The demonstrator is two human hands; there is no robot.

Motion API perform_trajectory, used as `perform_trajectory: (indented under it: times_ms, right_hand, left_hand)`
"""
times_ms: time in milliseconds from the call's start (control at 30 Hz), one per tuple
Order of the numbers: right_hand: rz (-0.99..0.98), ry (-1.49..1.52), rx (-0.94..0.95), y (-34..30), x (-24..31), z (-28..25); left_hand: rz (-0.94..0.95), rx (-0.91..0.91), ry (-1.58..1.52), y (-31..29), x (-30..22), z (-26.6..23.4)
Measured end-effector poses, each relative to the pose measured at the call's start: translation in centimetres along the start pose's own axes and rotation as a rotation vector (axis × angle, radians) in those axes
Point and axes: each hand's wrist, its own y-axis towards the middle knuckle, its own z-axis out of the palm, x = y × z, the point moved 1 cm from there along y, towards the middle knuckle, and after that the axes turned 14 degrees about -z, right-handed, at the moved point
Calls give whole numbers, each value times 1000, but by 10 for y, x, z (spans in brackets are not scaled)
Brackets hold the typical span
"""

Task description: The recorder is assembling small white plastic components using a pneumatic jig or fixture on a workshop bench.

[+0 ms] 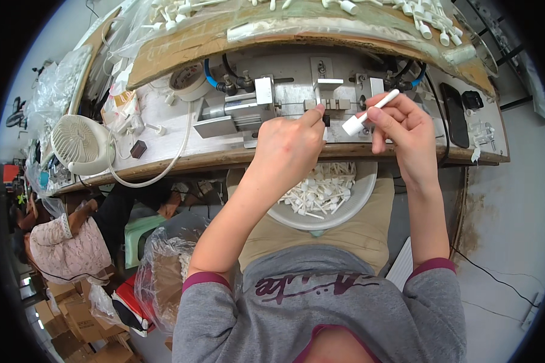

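My right hand (410, 134) pinches a white plastic stick with a cylindrical head (352, 126), between thumb and fingers. The piece is tilted, its wide head toward the lower left. My left hand (289, 142) is closed, its fingertips at the small metal clamp block (339, 104) in the middle of a bench fixture. What those fingertips grip, if anything, is hidden. On my lap, under the table edge, rests a pale round basin (327, 224) full of similar white pieces (322, 192).
Metal cylinders (242, 109) with blue and black hoses flank the clamp. A cardboard-edged shelf (181, 59) bearing more white pieces overhangs the fixture. A small fan (79, 144) and a tape roll (188, 81) stand left, a phone (455, 115) right. Another person (72, 248) sits at lower left.
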Motion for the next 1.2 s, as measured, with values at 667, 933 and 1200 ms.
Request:
perform_trajectory:
  times_ms: [667,933,1200]
  right_hand:
    - [-509,-1202,0,176,-3,4]
    - [-304,-924,221,116,56,20]
    - [-358,-458,202,72,39,-9]
  left_hand:
    - [-54,-85,-34,-12,-9,6]
    - [-71,20,25,-4,-4,6]
    - [151,-52,-278,7,-5,-132]
